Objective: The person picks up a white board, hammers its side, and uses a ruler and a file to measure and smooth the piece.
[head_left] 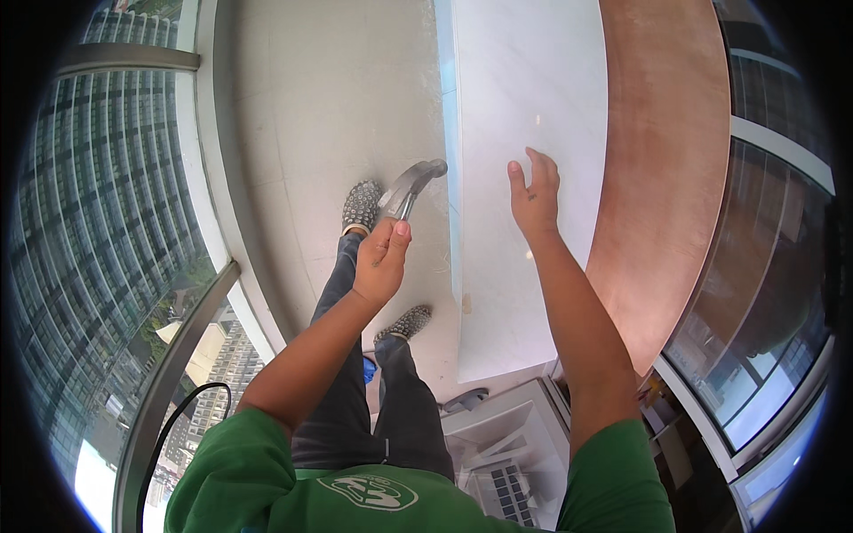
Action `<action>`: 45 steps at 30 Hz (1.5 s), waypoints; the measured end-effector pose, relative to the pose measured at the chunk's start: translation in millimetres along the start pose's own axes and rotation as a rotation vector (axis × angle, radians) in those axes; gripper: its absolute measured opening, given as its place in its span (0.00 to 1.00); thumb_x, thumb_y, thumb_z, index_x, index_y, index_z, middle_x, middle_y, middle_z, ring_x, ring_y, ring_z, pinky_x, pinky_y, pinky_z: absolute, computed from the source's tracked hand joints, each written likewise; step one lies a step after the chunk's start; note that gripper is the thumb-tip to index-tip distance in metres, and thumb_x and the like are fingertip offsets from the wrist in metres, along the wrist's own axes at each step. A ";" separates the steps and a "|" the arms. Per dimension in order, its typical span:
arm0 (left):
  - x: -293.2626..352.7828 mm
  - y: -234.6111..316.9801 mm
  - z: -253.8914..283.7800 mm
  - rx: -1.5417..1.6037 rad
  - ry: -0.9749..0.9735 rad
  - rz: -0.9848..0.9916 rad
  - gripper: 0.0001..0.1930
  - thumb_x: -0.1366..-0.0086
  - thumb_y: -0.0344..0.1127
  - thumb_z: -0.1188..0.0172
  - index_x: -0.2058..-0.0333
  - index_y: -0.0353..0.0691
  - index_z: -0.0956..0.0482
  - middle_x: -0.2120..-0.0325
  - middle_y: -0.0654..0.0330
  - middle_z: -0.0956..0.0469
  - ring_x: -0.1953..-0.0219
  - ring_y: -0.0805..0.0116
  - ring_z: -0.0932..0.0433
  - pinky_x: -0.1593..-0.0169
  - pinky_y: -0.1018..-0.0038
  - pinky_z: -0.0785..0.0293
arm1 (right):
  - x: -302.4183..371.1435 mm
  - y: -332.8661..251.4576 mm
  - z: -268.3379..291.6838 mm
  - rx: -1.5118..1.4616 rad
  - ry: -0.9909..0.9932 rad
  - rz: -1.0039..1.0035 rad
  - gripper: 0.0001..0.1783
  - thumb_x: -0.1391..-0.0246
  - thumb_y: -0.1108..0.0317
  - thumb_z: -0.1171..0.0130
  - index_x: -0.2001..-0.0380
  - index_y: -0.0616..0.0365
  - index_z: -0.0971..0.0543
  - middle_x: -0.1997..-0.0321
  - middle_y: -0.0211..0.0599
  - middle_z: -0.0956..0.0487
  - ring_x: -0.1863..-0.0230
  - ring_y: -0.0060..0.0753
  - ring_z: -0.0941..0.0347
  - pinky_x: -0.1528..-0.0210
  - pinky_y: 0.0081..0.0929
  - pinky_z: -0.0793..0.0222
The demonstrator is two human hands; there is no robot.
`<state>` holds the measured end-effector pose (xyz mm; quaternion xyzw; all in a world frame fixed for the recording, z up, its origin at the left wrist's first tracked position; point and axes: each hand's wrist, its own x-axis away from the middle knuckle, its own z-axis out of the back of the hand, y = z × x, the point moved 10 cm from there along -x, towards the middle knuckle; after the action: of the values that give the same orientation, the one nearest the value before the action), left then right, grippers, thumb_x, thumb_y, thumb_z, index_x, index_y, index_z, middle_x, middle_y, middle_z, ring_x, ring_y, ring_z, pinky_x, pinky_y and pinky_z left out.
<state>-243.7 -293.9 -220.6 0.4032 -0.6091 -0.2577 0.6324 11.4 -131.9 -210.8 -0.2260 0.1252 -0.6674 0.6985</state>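
Hammer (411,185), just one, gripped in left hand (380,265), right hand (537,197) half-open, empty, over one white panel (490,213)

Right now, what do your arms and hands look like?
Short green sleeves cover the upper arms, and both forearms are bare. The left hand and right hand are ungloved. A small dark mark shows on the back of the right hand.

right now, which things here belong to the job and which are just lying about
Likely in the job:
claw hammer, in the left hand
white panel, below the open right hand

Apparently uninvolved:
white open box
looped black cable
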 end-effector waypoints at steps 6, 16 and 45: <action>-79.1 36.2 -3.8 -0.085 -0.064 -0.008 0.22 0.23 0.52 0.55 0.64 0.38 0.25 0.83 0.70 0.35 0.82 0.82 0.38 0.77 0.81 0.40 | -162.1 1.9 -25.9 0.445 0.100 -0.001 0.36 0.32 0.40 0.60 0.28 0.45 0.41 0.23 0.53 0.51 0.23 0.56 0.56 0.25 0.55 0.60; -122.9 82.0 -14.4 0.084 -0.237 0.207 0.24 0.22 0.50 0.59 0.43 0.34 0.31 0.82 0.68 0.35 0.84 0.80 0.38 0.78 0.81 0.40 | -159.8 12.0 -44.2 0.489 0.139 -0.108 0.37 0.32 0.39 0.64 0.25 0.39 0.47 0.20 0.44 0.55 0.21 0.49 0.62 0.23 0.55 0.70; -155.2 101.7 -31.2 0.114 0.100 0.109 0.14 0.23 0.42 0.53 0.52 0.36 0.30 0.81 0.67 0.34 0.83 0.81 0.37 0.79 0.82 0.41 | -159.0 8.3 -41.6 0.449 0.077 -0.134 0.37 0.33 0.42 0.61 0.26 0.41 0.46 0.20 0.47 0.57 0.21 0.52 0.64 0.24 0.57 0.74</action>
<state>-249.3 -105.8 -222.0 0.4169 -0.6116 -0.1674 0.6512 -13.5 19.2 -271.0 -0.0470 -0.0152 -0.7315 0.6801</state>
